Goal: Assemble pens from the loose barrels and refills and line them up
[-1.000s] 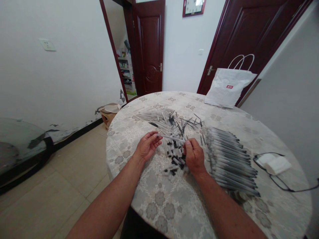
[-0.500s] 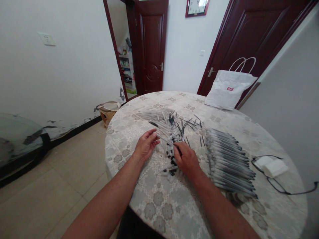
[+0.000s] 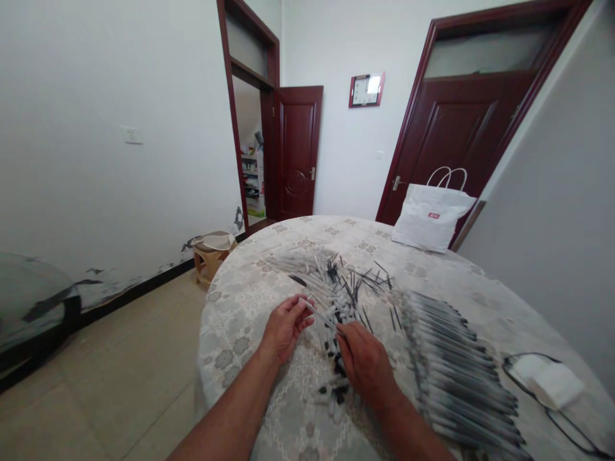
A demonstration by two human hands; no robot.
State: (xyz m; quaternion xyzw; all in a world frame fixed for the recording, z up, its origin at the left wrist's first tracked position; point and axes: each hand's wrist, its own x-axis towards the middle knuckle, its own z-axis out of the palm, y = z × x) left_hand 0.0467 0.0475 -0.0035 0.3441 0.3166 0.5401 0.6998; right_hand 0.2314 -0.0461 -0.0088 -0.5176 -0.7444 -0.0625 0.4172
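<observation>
Between my two hands runs a pale pen barrel (image 3: 321, 314), slanting down to the right. My left hand (image 3: 287, 325) pinches its upper left end between thumb and fingertips. The fingers of my right hand (image 3: 364, 355) are closed round its lower right end, which they hide. Under and beyond the hands lies a loose pile of clear pen barrels (image 3: 310, 278), with white and black caps (image 3: 339, 390) near my right hand. Thin black refills (image 3: 355, 285) are scattered behind it. To the right, many assembled pens (image 3: 461, 365) lie side by side in a row.
A patterned cloth covers the round table (image 3: 230, 320). Glasses (image 3: 548, 410) and folded white tissue (image 3: 552, 381) lie at the right edge. A white paper bag (image 3: 432, 218) stands at the back right. Left of the table is a tan stool (image 3: 209, 259).
The view has tilted upward, so the table and hands sit lower in the picture. Both hands keep their grip on the pen barrel, with little movement relative to the table.
</observation>
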